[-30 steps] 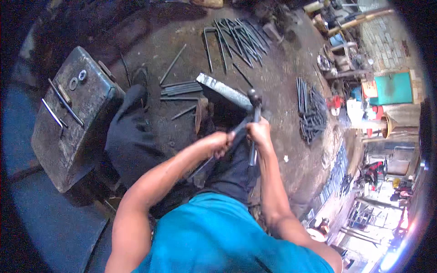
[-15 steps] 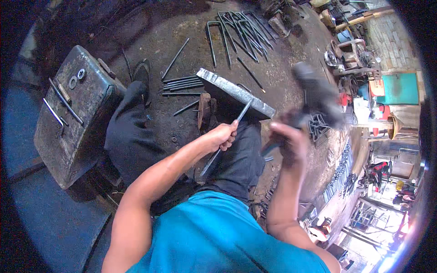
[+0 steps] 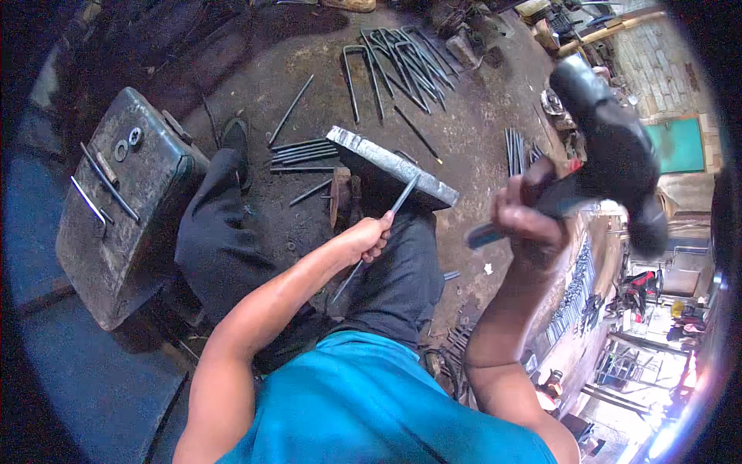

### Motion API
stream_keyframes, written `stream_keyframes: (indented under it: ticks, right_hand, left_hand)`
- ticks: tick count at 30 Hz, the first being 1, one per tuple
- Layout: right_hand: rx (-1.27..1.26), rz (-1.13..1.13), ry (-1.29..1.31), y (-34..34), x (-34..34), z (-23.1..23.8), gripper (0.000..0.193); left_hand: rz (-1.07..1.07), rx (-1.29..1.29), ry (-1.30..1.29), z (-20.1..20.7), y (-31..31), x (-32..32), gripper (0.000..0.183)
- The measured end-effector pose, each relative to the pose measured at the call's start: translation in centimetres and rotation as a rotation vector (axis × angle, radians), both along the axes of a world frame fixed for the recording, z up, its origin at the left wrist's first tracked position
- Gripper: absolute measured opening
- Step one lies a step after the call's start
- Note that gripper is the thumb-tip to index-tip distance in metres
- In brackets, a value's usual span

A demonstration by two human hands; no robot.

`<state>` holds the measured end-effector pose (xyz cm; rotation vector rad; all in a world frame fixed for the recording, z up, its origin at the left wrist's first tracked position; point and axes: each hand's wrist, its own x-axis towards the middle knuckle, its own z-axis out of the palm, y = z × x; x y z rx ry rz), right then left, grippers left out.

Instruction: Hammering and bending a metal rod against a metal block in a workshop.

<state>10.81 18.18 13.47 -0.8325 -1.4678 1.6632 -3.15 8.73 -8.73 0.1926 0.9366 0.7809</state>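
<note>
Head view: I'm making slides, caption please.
Left hand holds a rod at a metal block; right hand holds a hammer aloft.

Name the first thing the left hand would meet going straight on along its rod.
Probably the metal block: the rod in the left hand points at its pale top, though depth is hard to judge.

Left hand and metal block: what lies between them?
In the head view, the metal rod spans that stretch, from the left hand to the metal block; the trouser leg shows beneath.
</note>
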Motion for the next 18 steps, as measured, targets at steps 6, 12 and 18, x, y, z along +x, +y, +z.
stream_keyframes:
  ticks: [6,12,18]
  right_hand:
    - [-0.574,0.053,-0.554,0.8,0.0,-13.7,0.026]
    - [-0.211,-0.082,-0.471,-0.2,-3.5,-3.7,0.032]
    - [0.027,0.023,-0.127,-2.1,-2.6,3.0,0.033]
  left_hand:
    - [0.031,0.046,0.036,0.3,-0.5,0.7,0.047]
    - [0.097,0.021,0.116,-0.5,-0.3,0.5,0.048]
    - [0.038,-0.011,0.241,0.0,-0.1,0.6,0.046]
